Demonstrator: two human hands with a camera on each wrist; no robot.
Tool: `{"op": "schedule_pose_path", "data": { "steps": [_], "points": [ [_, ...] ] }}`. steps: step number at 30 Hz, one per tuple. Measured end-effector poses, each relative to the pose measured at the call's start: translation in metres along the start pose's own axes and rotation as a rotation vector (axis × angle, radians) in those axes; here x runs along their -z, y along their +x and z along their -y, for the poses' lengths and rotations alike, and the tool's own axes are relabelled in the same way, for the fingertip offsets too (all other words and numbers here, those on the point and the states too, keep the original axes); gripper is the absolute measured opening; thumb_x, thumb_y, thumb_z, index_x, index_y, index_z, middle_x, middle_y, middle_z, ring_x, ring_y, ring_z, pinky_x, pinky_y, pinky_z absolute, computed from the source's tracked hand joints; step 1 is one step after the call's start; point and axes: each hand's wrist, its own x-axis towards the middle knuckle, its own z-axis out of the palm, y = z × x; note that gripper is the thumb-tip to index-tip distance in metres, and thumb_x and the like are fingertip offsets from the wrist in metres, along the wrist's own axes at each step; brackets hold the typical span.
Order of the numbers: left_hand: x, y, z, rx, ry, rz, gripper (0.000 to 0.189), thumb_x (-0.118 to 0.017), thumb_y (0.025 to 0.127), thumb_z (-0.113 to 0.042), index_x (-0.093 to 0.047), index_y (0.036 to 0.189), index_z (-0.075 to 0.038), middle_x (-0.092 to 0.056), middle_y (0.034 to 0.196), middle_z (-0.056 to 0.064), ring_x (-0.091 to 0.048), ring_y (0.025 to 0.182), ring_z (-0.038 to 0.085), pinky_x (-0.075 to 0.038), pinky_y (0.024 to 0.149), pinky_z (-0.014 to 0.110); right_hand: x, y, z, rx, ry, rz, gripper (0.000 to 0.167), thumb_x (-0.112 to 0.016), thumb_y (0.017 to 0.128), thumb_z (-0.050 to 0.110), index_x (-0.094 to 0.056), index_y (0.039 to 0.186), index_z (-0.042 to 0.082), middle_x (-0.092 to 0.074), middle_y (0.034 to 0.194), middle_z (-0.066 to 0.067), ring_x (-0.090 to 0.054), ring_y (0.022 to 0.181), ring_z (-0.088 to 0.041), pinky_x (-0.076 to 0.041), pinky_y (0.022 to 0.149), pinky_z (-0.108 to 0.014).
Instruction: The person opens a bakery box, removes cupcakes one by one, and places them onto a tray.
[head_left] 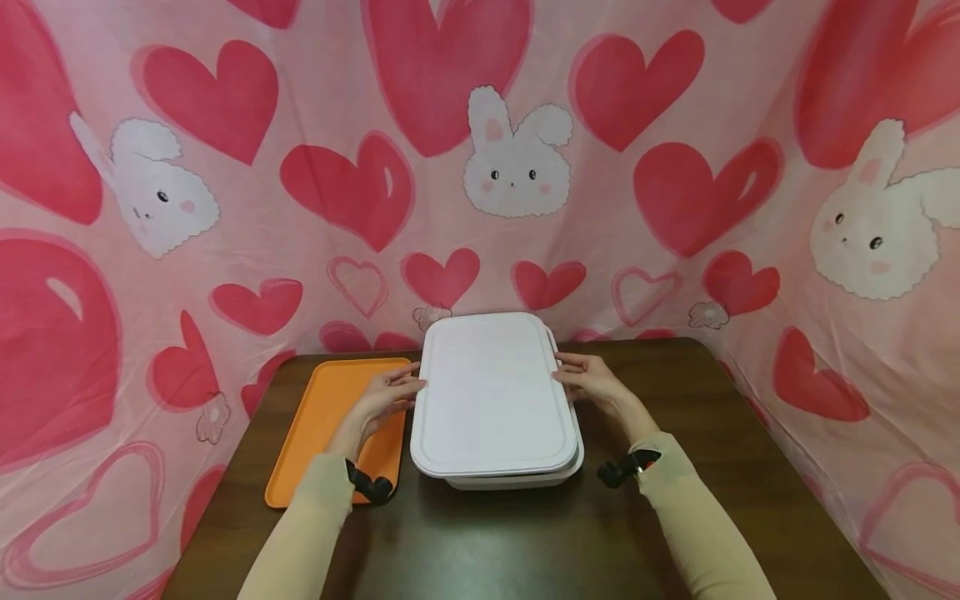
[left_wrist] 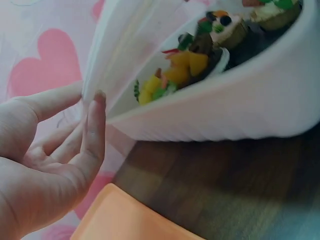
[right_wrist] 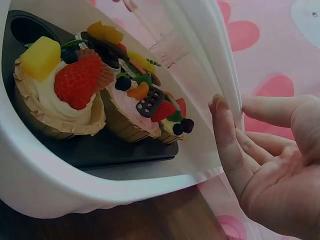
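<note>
A white rectangular lid [head_left: 491,392] sits tilted over a white box [head_left: 517,482] in the middle of the table. My left hand [head_left: 385,396] pinches the lid's left edge between thumb and fingers, and my right hand [head_left: 592,385] pinches its right edge. Both wrist views show a gap between lid and box. Inside the box, the right wrist view shows cupcakes [right_wrist: 75,107] with cream, a strawberry and other fruit pieces, standing in a dark baking pan [right_wrist: 107,156]. More fruit-topped cupcakes [left_wrist: 230,32] appear in the left wrist view. From the head view the lid hides them.
An orange tray [head_left: 322,417] lies on the dark wooden table [head_left: 487,550] left of the box, partly under my left forearm. A pink cloth [head_left: 315,83] with hearts and rabbits hangs behind the table and along its sides.
</note>
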Motion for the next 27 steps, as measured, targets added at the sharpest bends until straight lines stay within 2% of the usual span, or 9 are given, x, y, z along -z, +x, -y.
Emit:
{"op": "schedule_pose_path", "data": {
  "steps": [5,9,15,19,27],
  "points": [
    [-0.003,-0.001,-0.005,-0.01,-0.014,0.038,0.064,-0.072,0.095,-0.018,-0.045,0.152,-0.007,-0.069,0.105,0.001,-0.069,0.091,0.013,-0.061,0.084,0.027,0.006,-0.005,0.003,0.017,0.001,0.012,0.063,-0.065,0.098,0.007,-0.037,0.154,-0.002,-0.069,0.104,0.002,-0.068,0.08,-0.009,-0.06,0.065,-0.026],
    [-0.009,0.0,-0.007,-0.037,-0.007,0.065,0.064,-0.072,0.095,-0.015,-0.044,0.152,-0.005,-0.071,0.103,-0.001,-0.07,0.089,0.013,-0.061,0.083,0.028,0.012,-0.01,0.003,0.037,0.023,0.028,0.063,-0.063,0.099,0.005,-0.036,0.155,-0.002,-0.07,0.1,0.003,-0.07,0.081,-0.01,-0.061,0.067,-0.028],
    [-0.022,-0.002,-0.01,-0.048,0.004,0.05,0.062,-0.072,0.095,-0.012,-0.046,0.151,-0.006,-0.072,0.102,0.0,-0.071,0.083,0.012,-0.062,0.078,0.027,0.022,-0.018,0.003,0.047,0.028,0.037,0.064,-0.064,0.098,0.006,-0.036,0.155,0.0,-0.071,0.099,0.004,-0.07,0.082,-0.01,-0.061,0.068,-0.028],
    [-0.034,-0.001,-0.012,-0.058,0.018,0.052,0.063,-0.072,0.094,-0.012,-0.046,0.151,-0.004,-0.071,0.104,0.002,-0.07,0.081,0.011,-0.062,0.077,0.028,0.032,-0.024,0.0,0.048,0.019,0.024,0.065,-0.064,0.099,0.007,-0.034,0.156,-0.002,-0.07,0.1,0.005,-0.069,0.083,-0.009,-0.061,0.067,-0.027],
    [-0.059,0.004,-0.014,-0.07,0.035,0.026,0.06,-0.074,0.091,-0.006,-0.051,0.147,-0.001,-0.07,0.099,0.005,-0.068,0.072,0.01,-0.06,0.067,0.023,0.047,-0.035,-0.007,0.047,0.022,-0.005,0.065,-0.062,0.099,0.005,-0.031,0.155,-0.006,-0.071,0.099,0.006,-0.069,0.084,-0.007,-0.061,0.067,-0.027]
  ]
}}
